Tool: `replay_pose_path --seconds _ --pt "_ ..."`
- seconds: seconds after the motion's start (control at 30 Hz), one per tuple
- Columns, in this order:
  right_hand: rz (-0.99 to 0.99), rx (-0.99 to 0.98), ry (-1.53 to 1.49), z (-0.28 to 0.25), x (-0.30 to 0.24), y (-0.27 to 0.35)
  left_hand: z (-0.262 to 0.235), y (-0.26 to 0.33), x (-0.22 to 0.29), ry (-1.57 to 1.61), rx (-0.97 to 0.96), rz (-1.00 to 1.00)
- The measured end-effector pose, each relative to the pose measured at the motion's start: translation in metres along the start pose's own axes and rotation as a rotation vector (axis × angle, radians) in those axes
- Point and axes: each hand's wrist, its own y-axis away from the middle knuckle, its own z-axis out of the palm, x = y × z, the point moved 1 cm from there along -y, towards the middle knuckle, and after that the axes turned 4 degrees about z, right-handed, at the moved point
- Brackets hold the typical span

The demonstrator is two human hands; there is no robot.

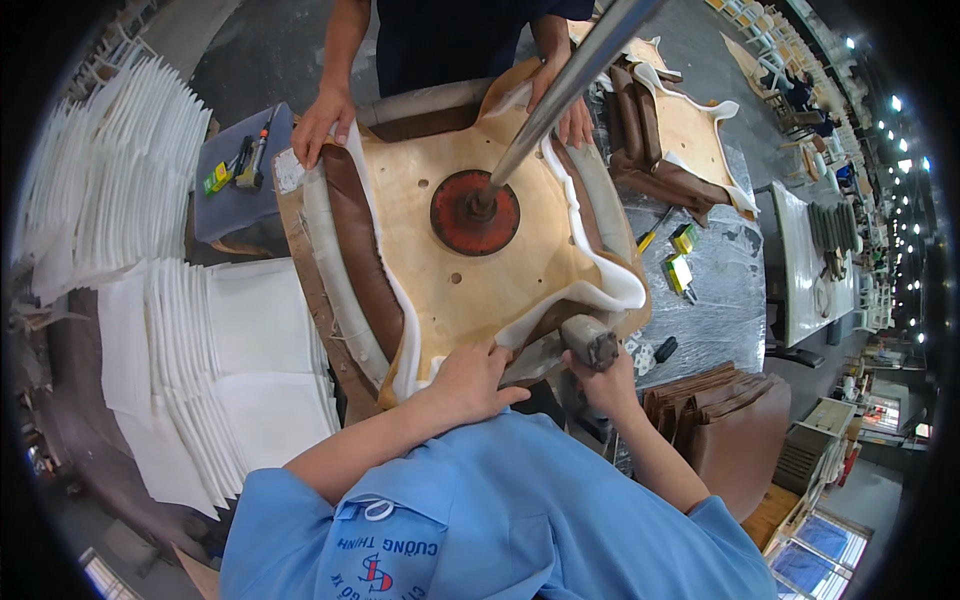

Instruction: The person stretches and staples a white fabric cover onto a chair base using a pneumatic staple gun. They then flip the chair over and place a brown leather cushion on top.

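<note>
A plywood seat panel (400, 165) lies underside up in front of me, with white padding (620, 285) and a brown leather-like cover (352, 225) around its edges. A round red plate (475, 213) at the end of a metal rod presses on its middle. At the near edge, my left hand (468, 382) is closed on the cover, its fingertips partly hidden. My right hand (605, 380) grips a grey staple gun (588, 342) beside the near right corner. Across from me, a co-worker's hands (325, 122) hold the far corners.
Stacks of white padding sheets (270, 330) stand at the left. A blue-grey cushion (225, 165) carries a tool and a small box. On the right, a plastic-covered table (720, 290) holds small boxes, a yellow-handled tool (652, 232) and another padded panel (690, 135). Brown cover pieces (735, 425) lie nearer.
</note>
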Motion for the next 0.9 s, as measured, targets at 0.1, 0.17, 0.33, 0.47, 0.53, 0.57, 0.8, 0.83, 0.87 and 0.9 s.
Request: replay_pose_path --seconds 0.1,0.17,0.33,0.47,0.53,0.57,0.8,0.83,0.87,0.9 --pt "0.001 0.007 -0.013 0.0 -0.005 -0.003 0.017 -0.008 -0.02 -0.17 0.053 0.048" --pt "0.012 0.004 -0.013 -0.003 -0.01 -0.004 0.022 -0.013 -0.033 -0.192 0.047 0.08" --pt "-0.025 0.029 0.001 -0.006 -0.013 -0.008 0.019 -0.024 -0.045 -0.288 -0.02 0.121" --pt "0.001 0.019 0.035 -0.009 -0.012 -0.015 0.023 -0.025 -0.05 -0.25 0.091 0.203" --pt "0.042 -0.005 0.073 -0.012 -0.014 -0.018 0.026 -0.024 -0.053 -0.224 0.208 0.258" --pt "0.042 -0.005 0.094 -0.013 -0.014 -0.017 0.028 -0.023 -0.054 -0.206 0.267 0.286" --pt "0.245 -0.147 0.029 -0.012 -0.039 -0.009 0.038 -0.027 -0.059 -0.097 0.531 0.301" --pt "0.263 -0.18 -0.035 -0.008 -0.043 -0.005 0.04 -0.028 -0.059 -0.086 0.541 0.286" --pt "0.276 -0.216 -0.065 -0.002 -0.045 -0.003 0.04 -0.029 -0.059 -0.078 0.548 0.275" --pt "0.29 -0.251 -0.095 0.005 -0.046 -0.001 0.041 -0.03 -0.058 -0.071 0.556 0.263"
